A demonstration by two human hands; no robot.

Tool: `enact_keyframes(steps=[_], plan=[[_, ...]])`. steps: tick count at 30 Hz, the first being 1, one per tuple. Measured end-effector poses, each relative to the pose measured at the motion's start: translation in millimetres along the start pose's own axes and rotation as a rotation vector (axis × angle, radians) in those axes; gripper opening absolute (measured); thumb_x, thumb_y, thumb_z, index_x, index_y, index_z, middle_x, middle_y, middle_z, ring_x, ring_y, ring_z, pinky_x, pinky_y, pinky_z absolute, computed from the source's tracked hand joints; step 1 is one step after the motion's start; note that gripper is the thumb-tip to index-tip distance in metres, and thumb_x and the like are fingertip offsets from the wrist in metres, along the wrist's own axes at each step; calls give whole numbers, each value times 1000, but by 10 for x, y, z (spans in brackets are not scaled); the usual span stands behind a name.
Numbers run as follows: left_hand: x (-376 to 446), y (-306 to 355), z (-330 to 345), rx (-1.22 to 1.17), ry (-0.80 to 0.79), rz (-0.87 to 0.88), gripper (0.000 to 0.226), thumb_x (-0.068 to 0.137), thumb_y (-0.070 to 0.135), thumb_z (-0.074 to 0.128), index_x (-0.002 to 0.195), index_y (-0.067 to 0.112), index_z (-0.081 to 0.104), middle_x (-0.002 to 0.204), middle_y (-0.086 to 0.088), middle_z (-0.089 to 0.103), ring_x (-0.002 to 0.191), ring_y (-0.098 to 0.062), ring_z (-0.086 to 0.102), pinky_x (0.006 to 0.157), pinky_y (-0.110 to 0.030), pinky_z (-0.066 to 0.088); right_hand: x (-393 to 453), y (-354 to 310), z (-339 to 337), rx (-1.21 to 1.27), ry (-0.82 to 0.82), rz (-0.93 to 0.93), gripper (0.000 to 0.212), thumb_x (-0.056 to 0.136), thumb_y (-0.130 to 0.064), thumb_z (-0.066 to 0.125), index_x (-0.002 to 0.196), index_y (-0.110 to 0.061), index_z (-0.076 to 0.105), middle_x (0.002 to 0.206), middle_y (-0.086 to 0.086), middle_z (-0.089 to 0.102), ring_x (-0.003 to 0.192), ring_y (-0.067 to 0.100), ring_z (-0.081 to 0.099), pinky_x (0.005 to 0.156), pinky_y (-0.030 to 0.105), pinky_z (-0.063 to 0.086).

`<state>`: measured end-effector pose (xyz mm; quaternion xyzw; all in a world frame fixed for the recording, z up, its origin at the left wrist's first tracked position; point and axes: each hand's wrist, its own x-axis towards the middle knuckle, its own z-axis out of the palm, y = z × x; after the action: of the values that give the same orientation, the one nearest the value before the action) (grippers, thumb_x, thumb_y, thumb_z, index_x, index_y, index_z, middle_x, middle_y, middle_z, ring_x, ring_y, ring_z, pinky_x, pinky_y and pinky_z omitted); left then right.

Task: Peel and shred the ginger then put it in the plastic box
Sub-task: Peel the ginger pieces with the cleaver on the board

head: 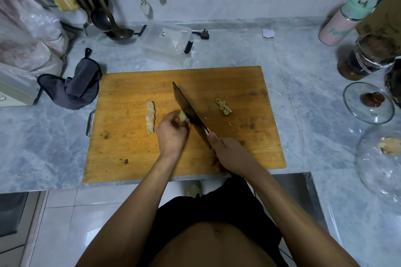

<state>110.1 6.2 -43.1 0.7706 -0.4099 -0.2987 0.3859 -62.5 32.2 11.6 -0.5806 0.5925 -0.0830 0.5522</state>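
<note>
On the grey marble tabletop (pixel 303 97) lies a big wooden cutting board (pixel 130 154), its near edge at the counter's front. Behind the board, touching nothing on it, sits the clear plastic box (pixel 167 47) w/ black clips, its lid askew on top. Left of the board: a dark cloth mitt (pixel 73 86), bunched up, just beside the board's corner. Far left are hanging utensils and a ladle (pixel 117 30). Right side: pink bottle w/ mint cap (pixel 345 19), dark jars (pixel 364 58), a glass lid (pixel 368 102) w/ brown knob, and a glass bowl (pixel 379 158) holding a pale chunk, prob. more ginger.

On the board, the cleaver (pixel 191 112) runs diagonally, blade tip toward the far side. Right hand (pixel 230 154) grips its handle. Left hand (pixel 173 132) curls round a ginger piece (pixel 182 116), pressed against the blade's left face; fingers hide most of it. An unpeeled ginger strip (pixel 150 120) lies just left of that hand. Cut slices (pixel 223 106) sit right of the blade, apart from it, plus a few crumbs.
</note>
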Motion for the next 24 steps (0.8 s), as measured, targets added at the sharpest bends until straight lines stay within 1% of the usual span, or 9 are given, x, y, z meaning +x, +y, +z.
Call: enact_keyframes(steps=[3, 6, 8, 10, 12, 14, 18, 20, 24], plan=[[-29, -69, -14, 146, -61, 215, 30, 86, 8, 72, 116, 3, 71, 120, -10, 68, 113, -24, 60, 92, -4, 31, 10, -44, -39, -13, -7, 17, 67, 102, -60, 26, 67, -12, 57, 65, 11, 64, 53, 14, 56, 58, 27, 47], [-15, -139, -38, 252, -107, 276, 31, 88, 5, 68, 119, 2, 70, 133, -12, 61, 117, -25, 59, 89, 9, 22, 23, -125, -76, -68, 21, -17, 67, 101, -63, 23, 59, -16, 46, 53, 1, 51, 48, 14, 52, 52, 25, 42], [-15, -182, -58, 298, -144, 350, 31, 86, 0, 67, 117, -1, 70, 130, -12, 63, 112, -27, 62, 92, 6, 26, 9, -175, -105, -132, 35, -34, 65, 102, -60, 21, 58, -17, 41, 54, 0, 48, 50, 14, 49, 52, 26, 37], [-3, -211, -76, 337, -169, 418, 31, 86, -2, 64, 116, -2, 70, 126, -13, 65, 111, -31, 63, 97, -7, 34, -13, -209, -124, -166, 34, -46, 64, 102, -59, 19, 59, -17, 39, 56, 1, 46, 53, 14, 46, 52, 28, 34], [2, -210, -79, 360, -173, 430, 31, 87, 0, 62, 118, 0, 69, 126, -14, 65, 113, -31, 63, 99, -16, 37, -37, -243, -130, -181, 23, -45, 64, 102, -59, 18, 60, -17, 40, 59, 2, 47, 55, 16, 47, 55, 29, 35], [-21, -185, -76, 366, -175, 419, 32, 90, 5, 62, 120, 2, 68, 129, -14, 64, 116, -30, 62, 102, -20, 39, -47, -268, -130, -208, 10, -44, 64, 102, -59, 18, 60, -17, 42, 59, 2, 48, 55, 16, 47, 56, 30, 36], [-65, -145, -84, 355, -179, 408, 33, 93, 16, 63, 124, 4, 67, 132, -13, 63, 114, -29, 64, 96, -17, 39, -48, -308, -146, -232, 8, -43, 63, 104, -56, 19, 62, -16, 43, 61, 2, 49, 58, 15, 48, 58, 30, 37], [-55, -148, -83, 360, -182, 394, 34, 94, 21, 64, 124, 4, 67, 135, -13, 61, 118, -27, 62, 98, -18, 39, -57, -329, -158, -221, 8, -47, 63, 104, -56, 19, 61, -16, 43, 60, 1, 49, 57, 15, 49, 58, 30, 39], [-39, -181, -66, 343, -186, 387, 34, 96, 23, 62, 125, 5, 67, 134, -12, 62, 120, -26, 61, 99, -17, 39, -83, -375, -192, -189, -21, -34, 67, 104, -57, 19, 58, -15, 44, 51, 2, 49, 44, 14, 50, 53, 27, 47]])
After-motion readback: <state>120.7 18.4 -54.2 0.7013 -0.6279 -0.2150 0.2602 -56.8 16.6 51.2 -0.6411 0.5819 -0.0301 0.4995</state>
